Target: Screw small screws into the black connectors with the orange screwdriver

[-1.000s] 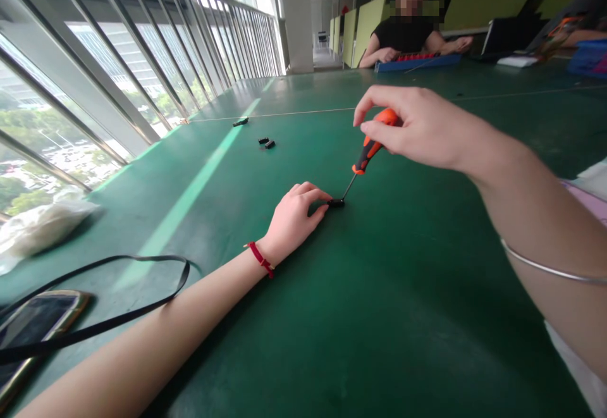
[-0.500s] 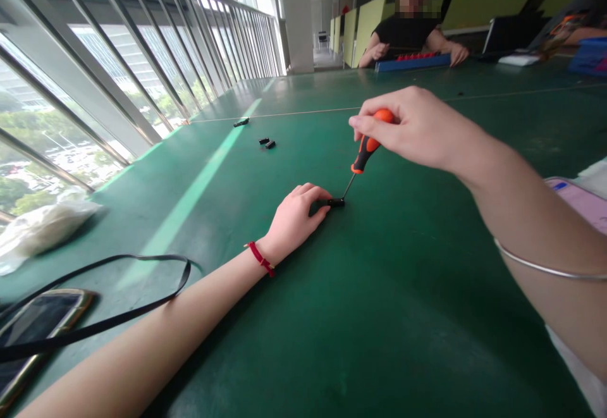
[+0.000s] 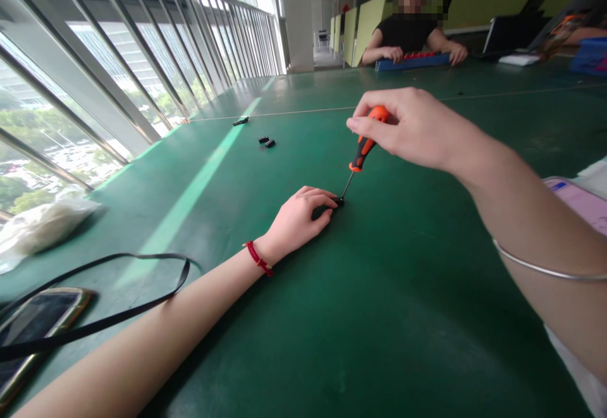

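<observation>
My right hand (image 3: 396, 121) is closed around the orange and black handle of a screwdriver (image 3: 364, 147). The tool leans, its thin metal shaft pointing down and to the left. Its tip meets the right end of a small black part (image 3: 339, 202) lying on the green table. My left hand (image 3: 306, 219) rests on the table and pinches that part between thumb and fingers, which cover most of it. What kind of part it is, I cannot make out.
Farther off lie two small black pieces (image 3: 267, 142) and a longer black piece (image 3: 241, 121). A phone (image 3: 40, 317), a black strap (image 3: 137, 257) and a plastic bag (image 3: 45, 222) are at left. Across the green table (image 3: 379, 317), a person (image 3: 408, 35) handles a blue tray (image 3: 412, 61).
My left fingers have slid right along the black part, covering more of it. The screwdriver has shifted slightly left. The person opposite has lowered one hand to the blue tray.
</observation>
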Motion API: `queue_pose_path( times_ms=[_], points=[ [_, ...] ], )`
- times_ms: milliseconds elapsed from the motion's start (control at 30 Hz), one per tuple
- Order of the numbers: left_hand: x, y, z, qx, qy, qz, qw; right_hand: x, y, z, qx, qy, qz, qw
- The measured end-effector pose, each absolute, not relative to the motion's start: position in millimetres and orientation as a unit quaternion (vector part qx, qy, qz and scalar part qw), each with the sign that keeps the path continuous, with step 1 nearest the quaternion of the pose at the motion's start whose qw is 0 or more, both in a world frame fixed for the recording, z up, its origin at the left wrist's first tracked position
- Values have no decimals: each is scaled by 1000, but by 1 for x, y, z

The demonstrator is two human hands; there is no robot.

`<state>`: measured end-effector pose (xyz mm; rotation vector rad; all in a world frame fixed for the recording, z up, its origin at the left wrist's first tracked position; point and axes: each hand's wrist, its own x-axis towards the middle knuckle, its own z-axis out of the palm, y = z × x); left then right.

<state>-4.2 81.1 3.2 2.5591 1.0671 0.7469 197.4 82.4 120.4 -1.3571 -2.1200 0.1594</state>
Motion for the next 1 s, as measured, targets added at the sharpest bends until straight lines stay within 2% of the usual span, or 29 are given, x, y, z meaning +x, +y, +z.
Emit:
queue_pose_path(
  times_ms=[400,567,1000],
  points=[
    [-4,81,3,881,369,263,138,196,80,121,-505,-800,80,314],
    [-4,82,2,881,368,264,139,196,81,120,-528,-791,49,305],
    [-4,81,3,880,369,262,140,198,83,120,-503,-801,91,312]
  ],
)
